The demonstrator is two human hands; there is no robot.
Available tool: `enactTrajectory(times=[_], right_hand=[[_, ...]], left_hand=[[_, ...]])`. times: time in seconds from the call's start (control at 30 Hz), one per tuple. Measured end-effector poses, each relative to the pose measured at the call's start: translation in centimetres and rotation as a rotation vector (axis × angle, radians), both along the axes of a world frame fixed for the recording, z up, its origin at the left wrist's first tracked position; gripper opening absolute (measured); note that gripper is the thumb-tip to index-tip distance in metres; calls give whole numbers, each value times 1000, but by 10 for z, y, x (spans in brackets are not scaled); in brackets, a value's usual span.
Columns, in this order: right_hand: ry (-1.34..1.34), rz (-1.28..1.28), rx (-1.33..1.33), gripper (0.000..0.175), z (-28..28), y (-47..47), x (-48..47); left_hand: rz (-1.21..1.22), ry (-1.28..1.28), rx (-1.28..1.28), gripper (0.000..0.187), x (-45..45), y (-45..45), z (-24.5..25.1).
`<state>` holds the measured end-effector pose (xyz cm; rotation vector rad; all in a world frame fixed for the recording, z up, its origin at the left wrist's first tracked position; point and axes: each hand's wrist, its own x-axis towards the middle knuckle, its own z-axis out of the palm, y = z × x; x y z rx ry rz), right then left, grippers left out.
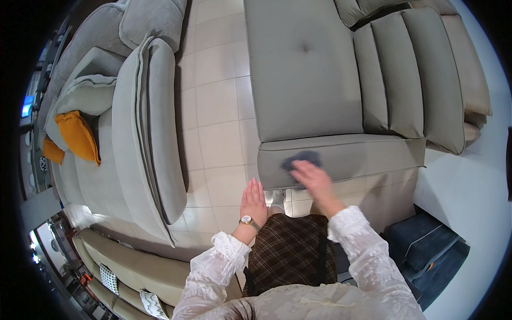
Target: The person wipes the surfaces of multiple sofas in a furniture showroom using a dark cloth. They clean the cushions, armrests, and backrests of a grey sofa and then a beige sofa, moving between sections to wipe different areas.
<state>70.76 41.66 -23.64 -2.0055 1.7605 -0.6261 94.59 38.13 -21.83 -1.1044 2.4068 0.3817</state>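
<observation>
A grey-green upholstered sofa stands before me, its low armrest nearest to my body. My right hand lies over a dark grey cloth on the top of that armrest; both are blurred, and the fingertips rest on the cloth. My left hand, with a wristwatch, is held flat with its fingers extended and close together, beside the armrest's near left corner. Nothing shows in it, though its palm side is hidden.
Left across the tiled floor stands a light grey sofa with orange cushions. A beige sofa is at the lower left. Dark upholstered furniture sits at the right by a white wall.
</observation>
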Motion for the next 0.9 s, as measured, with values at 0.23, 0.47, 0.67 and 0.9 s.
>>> enactTrajectory(times=[0.23,0.47,0.67,0.9], right_hand=[[198,-850,-90,59,-10,43,-67],[-53,-358,-7,57,-18,2,36],[93,-537,-139,44,-9,45,-91],[210,-891,-51,53,-23,41,-57]], left_hand=[[23,363,-25,79,-37,-33,-14],[-2,325,25,79,-44,-35,-24],[-39,304,62,79,-44,-37,-26],[-54,251,49,80,-47,-33,-29]])
